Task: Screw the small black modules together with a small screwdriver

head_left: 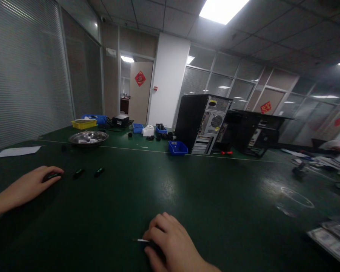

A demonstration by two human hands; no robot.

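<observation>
On the green table (124,200), my left hand (35,183) reaches in from the left, its thumb and fingers closed around a small dark part (53,175) that touches the tabletop. Two similar small dark parts with green faces lie to its right, one nearer (79,173) and one farther (99,172). My right hand (171,241) is low in the middle, fingers curled round the dark handle of a screwdriver (143,240). The thin metal shaft points left; most of the handle is hidden by the fingers.
Behind the small parts stands a metal bowl (88,138), with white paper (16,151) to its left. A blue bin (178,148) sits beside a black computer case (200,122). A red screwdriver (226,153) lies right of it. At far right a person's arm (333,145) shows.
</observation>
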